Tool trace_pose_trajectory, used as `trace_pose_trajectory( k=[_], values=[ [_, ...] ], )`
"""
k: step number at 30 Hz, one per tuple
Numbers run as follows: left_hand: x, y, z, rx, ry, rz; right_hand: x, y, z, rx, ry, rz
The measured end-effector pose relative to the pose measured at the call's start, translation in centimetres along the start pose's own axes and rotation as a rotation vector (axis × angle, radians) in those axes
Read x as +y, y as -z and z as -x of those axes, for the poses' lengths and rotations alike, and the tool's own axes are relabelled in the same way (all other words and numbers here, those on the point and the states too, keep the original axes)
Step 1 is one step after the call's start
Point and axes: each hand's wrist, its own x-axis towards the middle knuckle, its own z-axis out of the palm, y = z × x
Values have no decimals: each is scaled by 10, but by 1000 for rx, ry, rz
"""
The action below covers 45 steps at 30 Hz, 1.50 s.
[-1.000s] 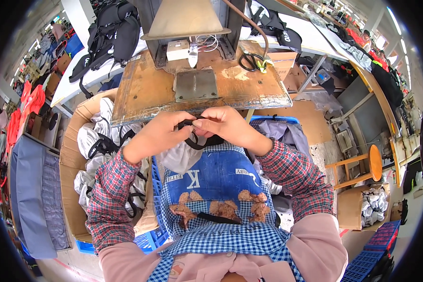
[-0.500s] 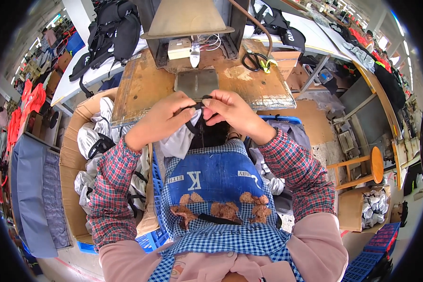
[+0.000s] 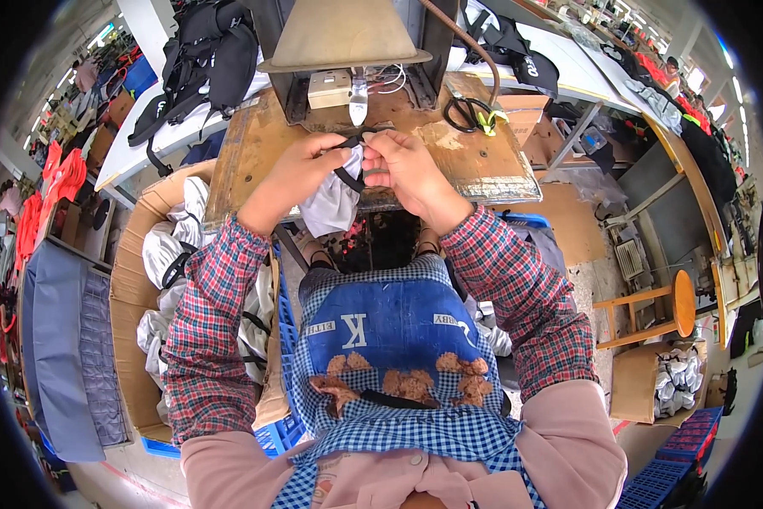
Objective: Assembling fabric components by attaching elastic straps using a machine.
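Wooden and worn, the tabletop [image 3: 254,153] sat in a busy sewing room full of clothes and boxes. At its back stood a dark machine [image 3: 347,51] with a tan cover on top and a small pale box with wires under it. Black scissors [image 3: 468,113] with a bit of yellow lay on the right side of the tabletop, well apart from the hands.

The left hand [image 3: 292,174] and the right hand [image 3: 407,165] were up at the near edge of the tabletop, close together, just in front of the machine. Both were closed on a black strap [image 3: 346,174]. Fingers of each hand pinched it, and the strap curved between them. A white cloth [image 3: 331,204] was joined to the strap and hung down below the hands, over the edge of the tabletop. It touched the left hand.

The person wore a red checked shirt, and a blue apron lay across the lap.

On the person's left stood a big cardboard box [image 3: 131,288] with more white and black cloth pieces piled in it. On the right side, farther off, stood a wooden stool [image 3: 662,310]. Black bags [image 3: 203,59] lay on a white table behind the tabletop, to the left.
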Motion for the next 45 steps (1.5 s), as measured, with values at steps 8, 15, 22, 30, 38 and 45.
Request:
trace_pose_trajectory(
  k=[8, 15, 22, 30, 38, 45],
  values=[
    [4, 1, -2, 4, 115, 166, -2, -1, -9, 8, 2, -54],
    [1, -1, -4, -33, 45, 250, -3, -2, -11, 3, 7, -97],
    [-4, -6, -4, 8, -7, 315, 0, -5, -10, 25, 38, -142],
    [2, -10, -2, 26, -4, 363, 1, -9, -9, 40, 63, -190],
    [3, -10, -1, 27, 2, 363, 2, -11, -10, 56, 71, -207],
    [5, -10, 0, 22, 22, 362, 1, -11, -9, 51, 74, -214]
  ],
)
